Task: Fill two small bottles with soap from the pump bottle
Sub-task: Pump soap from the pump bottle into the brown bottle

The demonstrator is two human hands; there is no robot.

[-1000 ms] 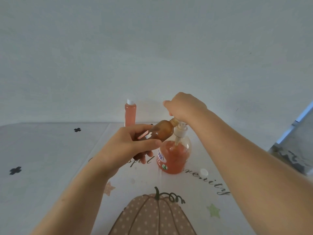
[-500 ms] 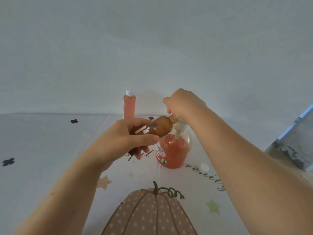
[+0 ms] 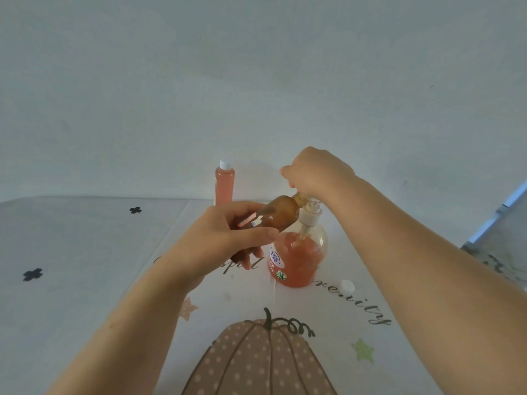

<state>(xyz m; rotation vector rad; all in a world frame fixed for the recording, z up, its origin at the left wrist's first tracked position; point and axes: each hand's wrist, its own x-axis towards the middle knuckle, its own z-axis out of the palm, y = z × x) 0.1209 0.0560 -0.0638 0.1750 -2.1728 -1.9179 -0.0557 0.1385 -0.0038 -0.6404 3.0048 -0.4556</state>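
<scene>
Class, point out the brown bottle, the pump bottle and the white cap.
brown bottle (image 3: 281,212), head view, its shoulder.
pump bottle (image 3: 302,262), head view, its soap-filled belly.
white cap (image 3: 348,286), head view, its top.

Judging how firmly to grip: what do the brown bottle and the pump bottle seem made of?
Brown bottle: amber, translucent, glossy with a highlight; plastic or glass, can't tell. Pump bottle: clear glossy plastic, probably, since the orange soap shows through; its pump head looks opaque white plastic.

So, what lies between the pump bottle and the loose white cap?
In the head view, only bare tablecloth with printed letters lies between the pump bottle and the white cap.
</scene>
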